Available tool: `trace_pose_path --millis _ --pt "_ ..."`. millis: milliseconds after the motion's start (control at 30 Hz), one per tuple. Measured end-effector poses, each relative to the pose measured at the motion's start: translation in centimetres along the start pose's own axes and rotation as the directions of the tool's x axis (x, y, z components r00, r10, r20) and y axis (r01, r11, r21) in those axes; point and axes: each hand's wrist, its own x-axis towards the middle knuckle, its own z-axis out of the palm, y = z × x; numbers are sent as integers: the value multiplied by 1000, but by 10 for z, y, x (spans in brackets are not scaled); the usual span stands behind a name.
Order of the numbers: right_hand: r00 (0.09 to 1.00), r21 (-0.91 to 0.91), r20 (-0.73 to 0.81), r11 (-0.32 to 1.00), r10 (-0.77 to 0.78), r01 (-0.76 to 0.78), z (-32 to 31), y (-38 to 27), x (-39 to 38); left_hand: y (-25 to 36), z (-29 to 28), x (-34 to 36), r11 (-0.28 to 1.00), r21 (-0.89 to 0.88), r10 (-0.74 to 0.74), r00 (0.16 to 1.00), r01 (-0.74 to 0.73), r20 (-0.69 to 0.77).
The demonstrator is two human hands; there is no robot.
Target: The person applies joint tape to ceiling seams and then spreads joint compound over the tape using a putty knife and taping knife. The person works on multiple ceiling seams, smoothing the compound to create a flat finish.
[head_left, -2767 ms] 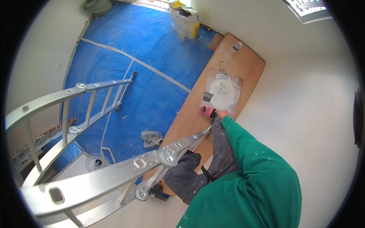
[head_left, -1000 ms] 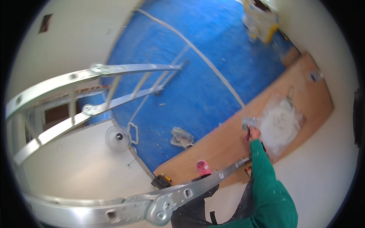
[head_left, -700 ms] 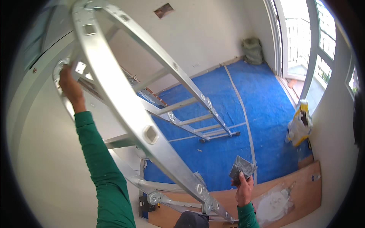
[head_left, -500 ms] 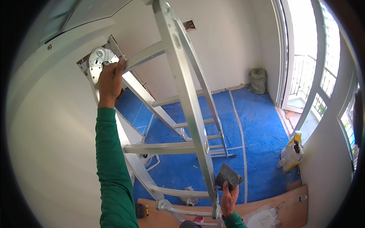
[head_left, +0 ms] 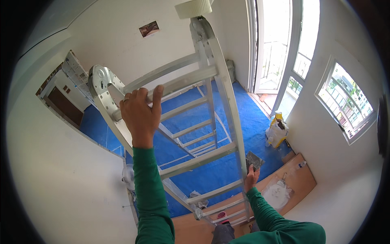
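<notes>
A silver folding ladder [head_left: 229,101] stands in front of me, its hinge [head_left: 103,81] on the left near the wall. My left hand [head_left: 140,112] grips its upper rung [head_left: 183,79], fingers laid over the bar and thumb apart. Lower down, beside the ladder's right rail, my right hand [head_left: 252,179] holds a dark grey flat scraper [head_left: 254,160] with its square face up. The right wrist is close to the rail; whether it touches cannot be made out. Both arms wear green sleeves.
Blue sheeting [head_left: 260,136] covers the floor. A brown board [head_left: 300,175] carries white powder [head_left: 278,193]. A white and yellow bag [head_left: 277,132] stands by the right wall, near an open balcony door [head_left: 276,44]. A white fan [head_left: 128,177] is at left, a pinkish tub [head_left: 221,215] below.
My view has turned, bringing the right window and my right arm into sight. My left hand has moved from beside the hinge onto the upper rung. The scraper stays in my right hand.
</notes>
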Motion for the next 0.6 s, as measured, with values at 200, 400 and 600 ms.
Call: trace_pose_path --millis 200,400,600 --pt "984 -209 -144 975 -104 72 -1 13 3 -4 -11 8 996 -54 -64 983 75 170" --pt "961 -340 -276 937 -17 -82 4 11 2 11 -24 103 882 -459 124 992 -106 9" --pt "970 -138 -71 965 -232 221 9 -8 -7 55 1 256 781 -624 423 726 11 542"
